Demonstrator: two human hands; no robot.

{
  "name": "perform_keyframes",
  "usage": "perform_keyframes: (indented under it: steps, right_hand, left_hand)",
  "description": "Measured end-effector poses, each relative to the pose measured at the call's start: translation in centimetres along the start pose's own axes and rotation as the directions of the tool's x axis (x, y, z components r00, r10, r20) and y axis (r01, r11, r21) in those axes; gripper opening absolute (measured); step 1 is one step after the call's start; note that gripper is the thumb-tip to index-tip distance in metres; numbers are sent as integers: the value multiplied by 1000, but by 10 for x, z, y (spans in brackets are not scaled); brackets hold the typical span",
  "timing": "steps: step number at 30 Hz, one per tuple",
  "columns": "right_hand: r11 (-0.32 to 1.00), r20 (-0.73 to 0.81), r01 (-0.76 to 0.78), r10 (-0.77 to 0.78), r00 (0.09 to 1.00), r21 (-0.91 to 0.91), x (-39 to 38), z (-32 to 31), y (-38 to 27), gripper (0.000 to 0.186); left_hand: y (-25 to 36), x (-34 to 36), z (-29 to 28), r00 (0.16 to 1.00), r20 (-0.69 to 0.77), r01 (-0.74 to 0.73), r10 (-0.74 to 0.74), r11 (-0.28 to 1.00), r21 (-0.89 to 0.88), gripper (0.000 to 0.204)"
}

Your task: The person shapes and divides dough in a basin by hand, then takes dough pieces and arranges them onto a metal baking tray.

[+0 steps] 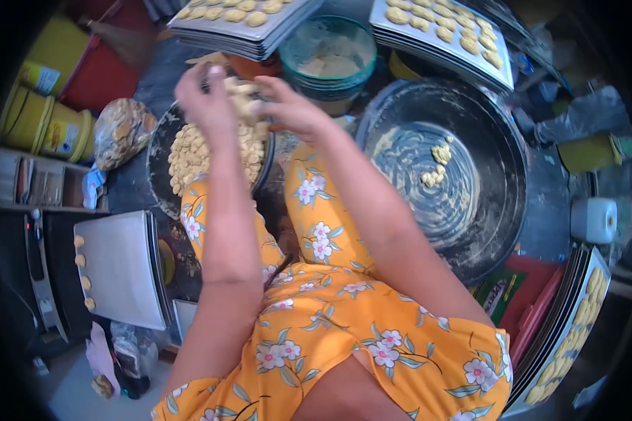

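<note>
Both hands are raised over the left black basin (156,158), which is heaped with small pale dough pieces (189,156). A clump of dough (243,99) is between my hands. My left hand (207,98) has its fingers curled at the clump's left side; they are blurred. From the right, my right hand (291,109) closes on the clump with bent fingers. Part of the clump is hidden behind the fingers. A larger black basin (502,165) stands to the right, with a few dough bits (435,172) on its floury bottom.
Stacked trays of dough pieces stand at far left (249,31), far right (428,38) and lower right (576,323). A green tub (330,77) sits between the far stacks. At left are a nearly bare tray (123,266), a filled plastic bag (123,130) and yellow buckets (67,133).
</note>
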State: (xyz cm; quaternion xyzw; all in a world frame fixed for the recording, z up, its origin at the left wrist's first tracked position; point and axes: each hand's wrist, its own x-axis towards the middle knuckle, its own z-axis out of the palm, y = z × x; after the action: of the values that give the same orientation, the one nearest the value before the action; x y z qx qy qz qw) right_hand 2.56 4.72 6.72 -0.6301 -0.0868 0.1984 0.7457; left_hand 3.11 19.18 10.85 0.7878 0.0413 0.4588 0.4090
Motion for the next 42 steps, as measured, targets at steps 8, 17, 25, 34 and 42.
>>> perform_keyframes:
  steps: [8, 17, 25, 34, 42]
  right_hand:
    - [989, -346, 11, -63, 936, -150, -84, -127, 79, 46]
    - [501, -857, -865, 438, 272, -18, -331, -306, 416, 66]
    - [717, -785, -697, 419, 456, -22, -212, -229, 429, 89]
    - [396, -631, -693, 296, 717, -602, -161, -227, 349, 81]
    - [561, -269, -823, 782, 563, -93, -220, -264, 325, 51]
  left_hand:
    - [39, -51, 41, 792, 610, 107, -23, 989, -102, 28]
    - [85, -197, 152, -111, 972, -183, 206, 957, -223, 32]
    - [41, -185, 161, -85, 995, -121, -59, 991, 49, 36]
    - [50, -194, 177, -233, 971, -127, -57, 991, 28, 39]
    - [54, -189, 170, -274, 950, -125, -153, 985, 122, 38]
